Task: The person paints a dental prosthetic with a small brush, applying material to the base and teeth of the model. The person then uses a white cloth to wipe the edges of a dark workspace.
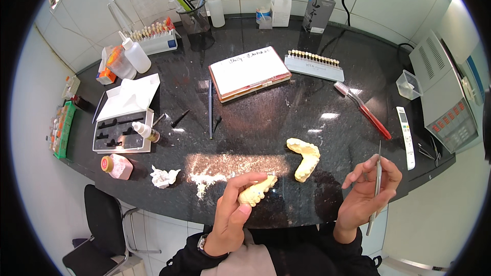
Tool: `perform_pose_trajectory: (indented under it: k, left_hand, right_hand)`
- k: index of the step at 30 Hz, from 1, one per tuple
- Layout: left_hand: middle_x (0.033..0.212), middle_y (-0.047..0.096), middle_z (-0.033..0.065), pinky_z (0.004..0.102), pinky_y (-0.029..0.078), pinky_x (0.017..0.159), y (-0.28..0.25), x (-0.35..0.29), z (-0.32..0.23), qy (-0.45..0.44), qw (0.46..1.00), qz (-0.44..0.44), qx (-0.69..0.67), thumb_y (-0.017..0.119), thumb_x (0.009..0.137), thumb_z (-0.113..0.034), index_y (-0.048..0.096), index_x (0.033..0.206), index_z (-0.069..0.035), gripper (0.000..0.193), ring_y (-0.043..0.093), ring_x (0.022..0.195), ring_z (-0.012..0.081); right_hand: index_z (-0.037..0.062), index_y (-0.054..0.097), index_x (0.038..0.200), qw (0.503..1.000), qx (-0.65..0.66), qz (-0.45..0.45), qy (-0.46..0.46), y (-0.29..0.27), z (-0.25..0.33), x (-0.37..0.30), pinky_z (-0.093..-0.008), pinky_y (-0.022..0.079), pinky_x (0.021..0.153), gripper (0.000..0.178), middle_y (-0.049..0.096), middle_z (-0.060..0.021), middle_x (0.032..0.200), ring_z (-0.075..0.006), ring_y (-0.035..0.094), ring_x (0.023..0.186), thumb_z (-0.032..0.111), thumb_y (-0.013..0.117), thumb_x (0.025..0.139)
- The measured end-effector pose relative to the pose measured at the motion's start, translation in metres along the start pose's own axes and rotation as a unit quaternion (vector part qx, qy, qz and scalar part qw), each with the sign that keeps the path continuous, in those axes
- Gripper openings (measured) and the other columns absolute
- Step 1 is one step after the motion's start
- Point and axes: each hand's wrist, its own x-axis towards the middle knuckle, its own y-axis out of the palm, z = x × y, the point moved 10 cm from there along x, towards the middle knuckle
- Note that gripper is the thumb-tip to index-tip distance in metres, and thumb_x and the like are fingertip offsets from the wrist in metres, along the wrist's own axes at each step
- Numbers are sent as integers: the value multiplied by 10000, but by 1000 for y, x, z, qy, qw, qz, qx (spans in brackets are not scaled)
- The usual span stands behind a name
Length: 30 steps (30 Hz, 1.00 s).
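Pinching one yellow dental cast (pixel 257 191), your left hand (pixel 227 220) has thumb and forefinger drawn in to just the cast's width! Its long axis slants from your thumb up to the right, far end pointing away from you, tooth bumps along the lower right side. Across to your right hand (pixel 355 209): fingers gathered around one slim metal tool (pixel 378 184), the others loosely curled. That tool stands nearly straight up the view, narrow tip pointing away from you, broader end toward you.

Between your hands, a bare stretch of black tabletop (pixel 317 199), good open room, and just past it the second cast (pixel 305 158), bent like a boomerang, touched by neither hand. So that's two casts, one held, one lying. The table's front edge runs close below, your left wrist reaching in across it.

Left of the held cast, one patch of pale powder (pixel 202 184), then one crumpled tissue (pixel 163 177) and one pink jar (pixel 117 167) near the edge. Further out, one red-handled brush (pixel 364 112) slants beyond your right hand, one white remote (pixel 405 138) beside the right edge. At the back, two squeeze bottles (pixel 216 9) and two tooth shade guides (pixel 314 67), one each side of the single paper-topped stack (pixel 249 74).
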Motion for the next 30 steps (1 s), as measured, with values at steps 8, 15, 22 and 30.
perform_pose_trajectory:
  k: [8,15,22,30]
  left_hand:
    - [1170,563,164,285,393,919,7,3,-11,22,997,4,78,480,956,-198,410,1323,61,454,536,1044,185]
    - [993,603,84,220,431,740,13,1,-11,25,994,22,103,484,973,-139,426,1346,7,405,527,821,84]
    - [1034,625,127,300,480,823,22,-1,-10,36,986,69,146,541,949,-126,433,1369,-28,444,627,916,193]
    - [1117,590,156,320,467,867,24,-5,-16,61,985,80,139,559,925,-99,421,1372,-6,477,619,954,220]
  right_hand:
    - [48,373,1072,995,99,18,-15,-5,-4,-3,-246,423,481,385,474,-75,708,-130,497,597,423,385,986]
    - [47,393,1092,999,28,16,-31,2,9,-2,-258,437,542,285,532,-78,697,-137,511,605,264,511,951]
    - [9,508,977,977,169,126,32,31,7,-24,-299,517,638,186,645,-182,819,-195,621,702,141,613,899]
    - [-25,604,989,921,273,237,147,61,1,-55,-364,555,786,145,663,-249,917,-269,662,964,58,635,874]
